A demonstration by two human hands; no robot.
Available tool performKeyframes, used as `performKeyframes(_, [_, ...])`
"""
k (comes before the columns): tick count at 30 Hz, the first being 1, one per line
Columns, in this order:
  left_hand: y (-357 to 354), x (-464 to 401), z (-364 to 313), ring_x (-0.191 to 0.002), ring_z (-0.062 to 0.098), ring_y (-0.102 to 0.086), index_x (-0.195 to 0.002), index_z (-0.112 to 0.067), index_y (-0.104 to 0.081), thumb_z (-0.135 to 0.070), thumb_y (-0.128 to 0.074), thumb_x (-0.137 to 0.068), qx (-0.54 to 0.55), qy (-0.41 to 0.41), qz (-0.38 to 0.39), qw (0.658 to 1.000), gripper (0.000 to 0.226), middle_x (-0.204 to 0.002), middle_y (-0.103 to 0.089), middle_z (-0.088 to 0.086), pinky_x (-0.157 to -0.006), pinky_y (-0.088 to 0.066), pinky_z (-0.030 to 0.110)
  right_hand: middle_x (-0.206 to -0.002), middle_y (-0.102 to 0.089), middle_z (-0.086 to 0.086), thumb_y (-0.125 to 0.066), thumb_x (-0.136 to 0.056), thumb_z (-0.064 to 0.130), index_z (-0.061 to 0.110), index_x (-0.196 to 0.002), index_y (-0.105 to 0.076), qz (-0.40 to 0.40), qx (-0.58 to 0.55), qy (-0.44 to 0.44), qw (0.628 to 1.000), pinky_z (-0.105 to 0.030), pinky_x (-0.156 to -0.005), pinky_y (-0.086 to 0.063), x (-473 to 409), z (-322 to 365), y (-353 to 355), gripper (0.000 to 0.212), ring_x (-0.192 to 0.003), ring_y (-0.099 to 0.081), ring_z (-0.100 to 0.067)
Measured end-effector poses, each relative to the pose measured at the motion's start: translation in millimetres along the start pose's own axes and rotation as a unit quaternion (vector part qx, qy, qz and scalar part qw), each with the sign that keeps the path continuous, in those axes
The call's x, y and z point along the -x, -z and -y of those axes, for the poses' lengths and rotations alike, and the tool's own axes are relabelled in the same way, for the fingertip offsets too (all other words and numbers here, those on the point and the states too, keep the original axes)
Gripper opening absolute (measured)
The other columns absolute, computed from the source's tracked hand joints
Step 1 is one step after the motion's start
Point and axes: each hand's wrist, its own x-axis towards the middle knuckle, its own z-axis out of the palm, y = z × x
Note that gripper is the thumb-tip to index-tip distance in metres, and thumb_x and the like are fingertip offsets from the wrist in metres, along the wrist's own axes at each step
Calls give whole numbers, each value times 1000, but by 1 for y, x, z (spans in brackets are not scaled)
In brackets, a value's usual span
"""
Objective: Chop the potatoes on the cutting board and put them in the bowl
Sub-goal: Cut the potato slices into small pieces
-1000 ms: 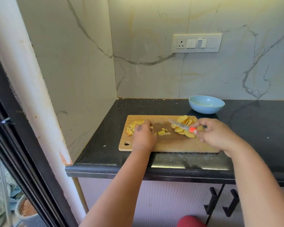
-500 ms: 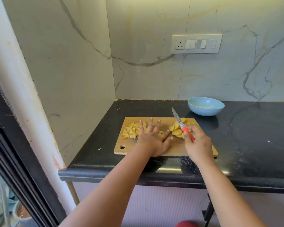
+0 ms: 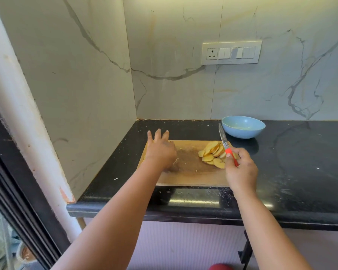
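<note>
A home kitchen corner: black speckled stone countertop (image 3: 300, 162), white marble-veined wall tiles (image 3: 183, 90), white wall switch-and-socket panel (image 3: 231, 52), wooden chopping board (image 3: 191, 178).

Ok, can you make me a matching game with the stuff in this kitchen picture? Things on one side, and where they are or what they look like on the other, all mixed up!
Things:
1. bowl
2. knife
3. potato slices
4. left hand

Descriptions:
A. gripped in the right hand, blade pointing away
B. fingers spread, over the left end of the cutting board
C. light blue, on the black counter behind the board
D. yellow pile on the board's right side

Pairs: 1-C, 2-A, 3-D, 4-B
</note>
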Motion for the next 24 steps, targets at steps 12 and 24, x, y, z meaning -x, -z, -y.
performKeyframes(12, [3, -13, -17, -117, 22, -54, -136, -19, -55, 2, -49, -95, 280, 33, -30, 959, 47, -128, -59, 6, -97, -50, 35, -85, -68, -2, -55, -97, 31, 39, -103, -58, -19, -70, -40, 997, -29, -61, -47, -3, -6, 0, 10, -79, -65, -21])
performKeyframes(24, [-5, -25, -61, -127, 22, -49, -143, -26, -48, -28, -58, -97, 313, -76, 79, 943, 48, -141, -53, 3, -107, -39, 34, -85, -67, -1, -54, -98, 26, 32, -111, -60, 2, -40, -18, 999, -30, -64, -48, -4, -7, 1, 15, -77, -62, -20])
